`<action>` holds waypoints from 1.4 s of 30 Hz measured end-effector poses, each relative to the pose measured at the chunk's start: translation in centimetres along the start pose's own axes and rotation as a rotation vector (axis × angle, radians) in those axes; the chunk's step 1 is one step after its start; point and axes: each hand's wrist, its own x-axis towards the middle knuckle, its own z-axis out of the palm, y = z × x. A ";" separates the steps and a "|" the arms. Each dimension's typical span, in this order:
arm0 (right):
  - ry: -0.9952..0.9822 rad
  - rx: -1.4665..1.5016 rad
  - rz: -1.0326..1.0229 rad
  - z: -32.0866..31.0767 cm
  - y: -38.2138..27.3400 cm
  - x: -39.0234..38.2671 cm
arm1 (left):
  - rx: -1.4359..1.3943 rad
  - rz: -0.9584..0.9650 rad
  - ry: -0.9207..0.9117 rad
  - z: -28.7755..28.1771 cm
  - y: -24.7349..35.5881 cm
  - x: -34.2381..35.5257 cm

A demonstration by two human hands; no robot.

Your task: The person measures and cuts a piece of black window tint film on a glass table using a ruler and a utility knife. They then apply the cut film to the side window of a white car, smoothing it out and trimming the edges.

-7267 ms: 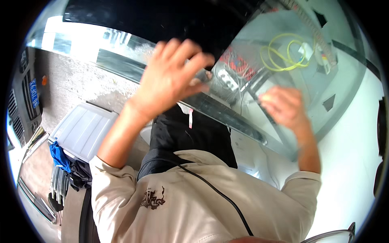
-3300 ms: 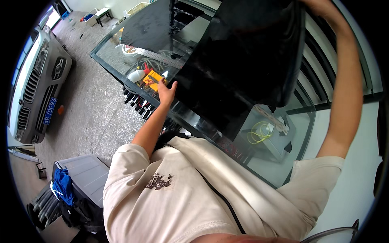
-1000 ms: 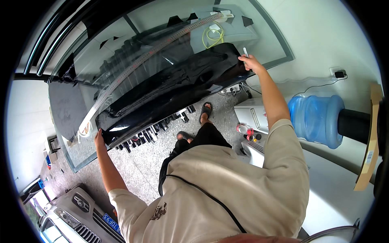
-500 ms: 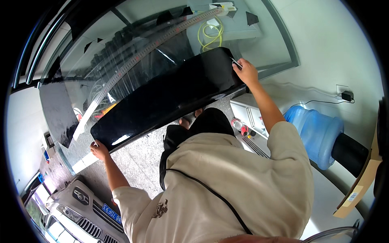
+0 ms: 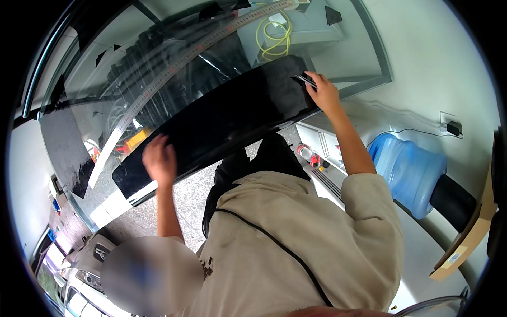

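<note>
A long, glossy black sheet of film (image 5: 227,116) with a curved far edge lies across the near part of the glass tabletop (image 5: 338,63). My right hand (image 5: 323,91) is at its right end, fingers closed around a slim silver knife-like tool (image 5: 305,80) whose dark tip points left over the film. Over the film's left part is my left hand (image 5: 160,158), smeared by motion, so its fingers cannot be made out. Beyond the film, a long clear ruler strip (image 5: 174,68) with printed marks curves across the glass.
A coiled yellow cable (image 5: 274,39) shows at the far side. Dark film scraps (image 5: 332,16) stick to the glass. At right are a white cabinet (image 5: 322,140), a blue water bottle (image 5: 406,174), a wall plug (image 5: 453,127) and a cardboard piece (image 5: 465,238). A car (image 5: 84,274) stands lower left.
My left hand has let go of the film's left corner and moved right and up over the sheet. My right hand stays near the right end, with the tool showing more plainly.
</note>
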 end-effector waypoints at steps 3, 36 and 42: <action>-0.013 0.114 0.001 -0.1 -0.1 0.6 | -0.263 0.337 -0.076 4.6 11.1 5.7; -0.040 0.221 -0.159 -1.2 6.3 5.8 | -0.113 0.775 -0.087 19.9 23.0 18.5; -0.014 0.244 -0.156 -0.6 5.8 5.6 | -0.122 0.751 -0.083 20.3 23.1 18.2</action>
